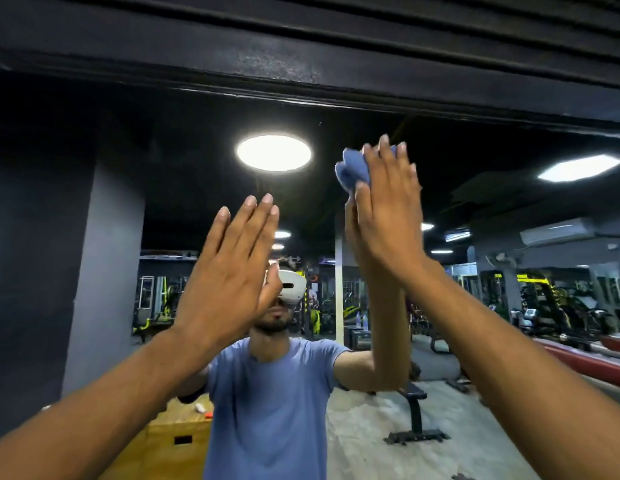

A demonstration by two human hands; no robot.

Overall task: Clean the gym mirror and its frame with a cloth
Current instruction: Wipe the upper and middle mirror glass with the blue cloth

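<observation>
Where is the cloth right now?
In the head view, the blue cloth is upper right of centre, pressed flat against the mirror under the right hand, just below the frame.

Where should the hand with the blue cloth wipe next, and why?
Probably upward. The right hand presses the blue cloth flat on the mirror just below the dark frame, so sliding up would likely reach that top edge. The left hand holds nothing.

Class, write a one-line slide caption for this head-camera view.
Right hand presses a blue cloth flat against the gym mirror; left hand rests open beside it.
</observation>
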